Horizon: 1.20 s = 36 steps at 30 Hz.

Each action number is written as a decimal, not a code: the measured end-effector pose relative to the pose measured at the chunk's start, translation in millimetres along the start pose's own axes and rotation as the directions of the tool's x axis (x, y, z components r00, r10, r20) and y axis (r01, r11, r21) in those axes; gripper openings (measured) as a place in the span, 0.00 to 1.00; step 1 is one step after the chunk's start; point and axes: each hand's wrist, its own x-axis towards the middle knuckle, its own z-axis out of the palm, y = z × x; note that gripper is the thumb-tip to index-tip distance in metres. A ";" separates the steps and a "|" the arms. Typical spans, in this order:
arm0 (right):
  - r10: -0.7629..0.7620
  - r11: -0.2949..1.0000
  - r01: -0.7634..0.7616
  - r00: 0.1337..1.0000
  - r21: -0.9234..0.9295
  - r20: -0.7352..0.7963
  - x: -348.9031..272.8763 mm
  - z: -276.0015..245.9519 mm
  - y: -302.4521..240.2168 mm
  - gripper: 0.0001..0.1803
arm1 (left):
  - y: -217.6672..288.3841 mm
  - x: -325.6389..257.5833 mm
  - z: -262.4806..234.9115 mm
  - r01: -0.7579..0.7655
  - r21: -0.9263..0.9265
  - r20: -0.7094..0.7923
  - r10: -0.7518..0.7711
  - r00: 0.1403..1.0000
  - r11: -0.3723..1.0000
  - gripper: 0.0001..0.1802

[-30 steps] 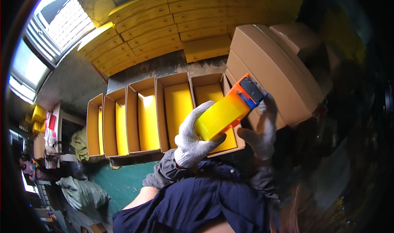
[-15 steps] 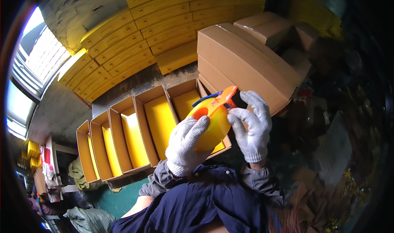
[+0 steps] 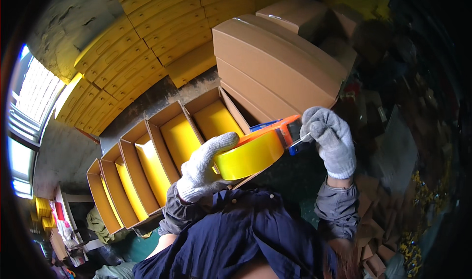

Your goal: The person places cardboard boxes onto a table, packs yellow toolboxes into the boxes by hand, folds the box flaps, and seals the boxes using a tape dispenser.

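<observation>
My left hand [image 3: 204,168], in a grey knit glove, grips a tape dispenser loaded with a big yellow tape roll [image 3: 250,155]. The dispenser's orange frame [image 3: 282,126] and blue part stick out to the right. My right hand [image 3: 330,139], also gloved, pinches the free end of the tape at the dispenser's front edge. Both hands are held above a row of open cardboard boxes [image 3: 152,161] that hold yellow contents.
Closed brown cartons [image 3: 275,68] are stacked behind the hands. Stacks of yellow boxes [image 3: 142,43] line the wall beyond. A window [image 3: 29,117] is at the left, and cardboard scraps [image 3: 388,239] lie on the floor at the right.
The view has tilted and the dispenser has dropped lower. My right hand has moved from beside the roll to the dispenser's front, where it now pinches the tape end.
</observation>
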 end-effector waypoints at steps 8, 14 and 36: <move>0.074 0.995 -0.070 0.996 -0.071 0.050 -10.8 11.4 -4.2 0.04 | 29.4 19.7 2.6 0.059 0.071 0.220 -0.074 0.973 0.996 0.40; 0.087 0.986 -0.079 0.995 -0.147 0.048 -12.5 1.9 -13.7 0.04 | 24.4 21.0 -6.8 -0.040 0.158 0.275 -0.005 0.961 0.987 0.40; 0.091 0.948 -0.071 0.995 0.311 -0.049 -35.6 -27.4 4.6 0.12 | 34.0 -4.4 19.3 -0.024 0.053 0.029 0.023 0.999 0.998 0.37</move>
